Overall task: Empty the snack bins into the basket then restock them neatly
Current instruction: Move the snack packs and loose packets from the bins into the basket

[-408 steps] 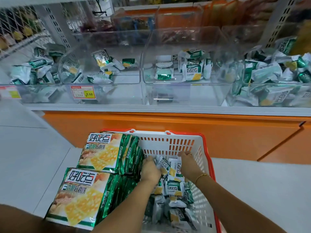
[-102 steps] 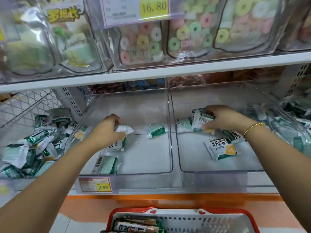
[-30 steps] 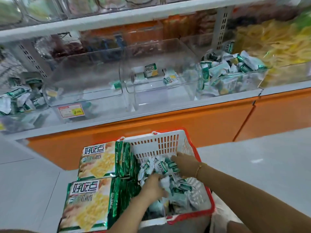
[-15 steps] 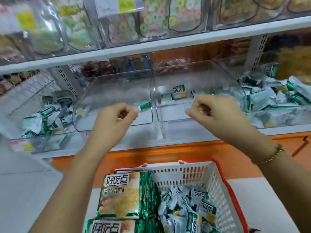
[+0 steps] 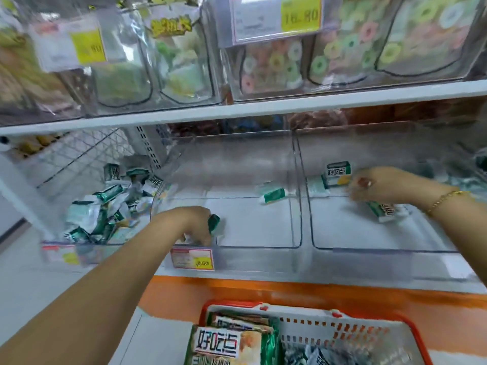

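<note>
While in L hand (image 5: 193, 226) — green pkt (image 5: 214, 223) near-upright, axis vert.

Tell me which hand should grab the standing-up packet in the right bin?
Probably the right hand: it's in that bin beside the packet. The left hand grips another packet next door.

Ring candy bags (image 5: 276, 61), yellow price tag (image 5: 300, 15)

16.80 on upper price tag (image 5: 300, 15); 8.60 on bin-front price tag (image 5: 202, 263); 好吃点 on big bag (image 5: 217, 343) in basket (image 5: 369, 316), small packet (image 5: 338, 172).
</note>
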